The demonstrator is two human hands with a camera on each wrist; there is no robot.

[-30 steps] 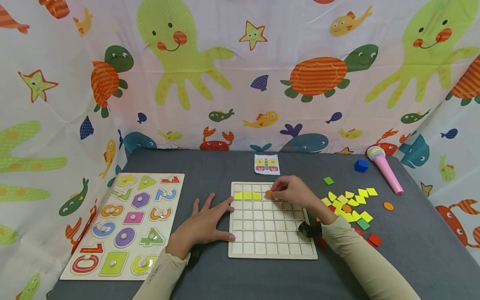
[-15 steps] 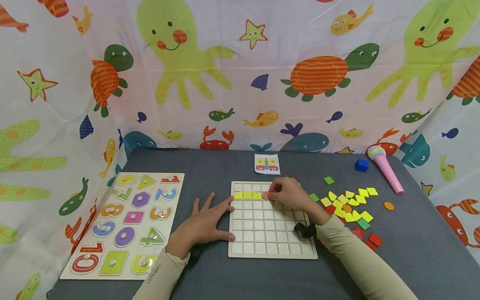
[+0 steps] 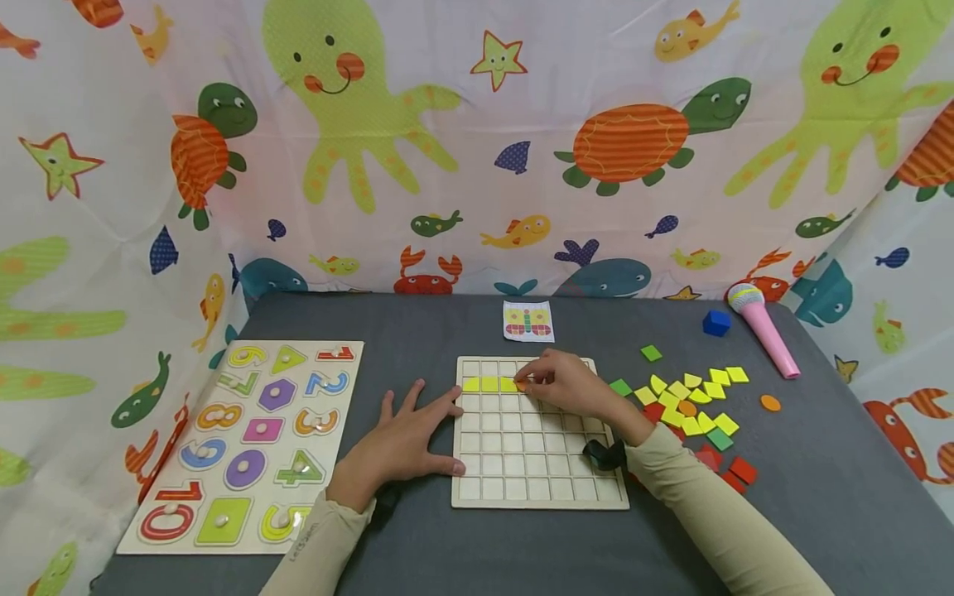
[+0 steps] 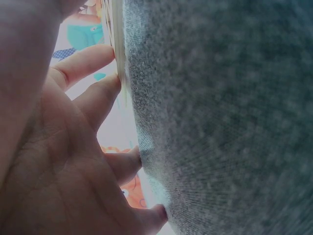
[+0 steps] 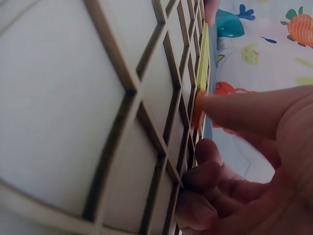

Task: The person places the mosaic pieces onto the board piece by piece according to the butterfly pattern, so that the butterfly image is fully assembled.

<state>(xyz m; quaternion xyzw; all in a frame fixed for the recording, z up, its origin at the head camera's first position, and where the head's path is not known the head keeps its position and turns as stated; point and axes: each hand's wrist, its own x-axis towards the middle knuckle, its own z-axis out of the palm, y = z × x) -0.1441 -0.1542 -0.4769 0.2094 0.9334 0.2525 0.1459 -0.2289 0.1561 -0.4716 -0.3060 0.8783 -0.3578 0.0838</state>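
Observation:
A wooden grid board [image 3: 540, 503] lies in front of the person, with several yellow pieces [image 3: 489, 384] in its second row from the top. The right hand [image 3: 570, 386] is over that row, its thumb and fingers on an orange round piece [image 3: 522, 386] just right of the yellow ones. In the right wrist view a fingertip touches the orange piece [image 5: 198, 108] at the grid. The left hand [image 3: 398, 443] is spread, fingertips and thumb touching the board's left edge; the left wrist view shows the left hand's fingers [image 4: 95, 100] resting on the cloth and board edge.
Left of the board lies a number puzzle [image 3: 246, 430]. A small patterned card [image 3: 528, 321] is behind the board. On the right are scattered yellow, red, green and orange pieces [image 3: 689, 426], a blue cube [image 3: 716, 323] and a pink microphone [image 3: 771, 339].
The right hand has moved left along the row with the orange piece, up beside the yellow pieces. The left hand has stayed at the board's edge. The head view has shifted slightly.

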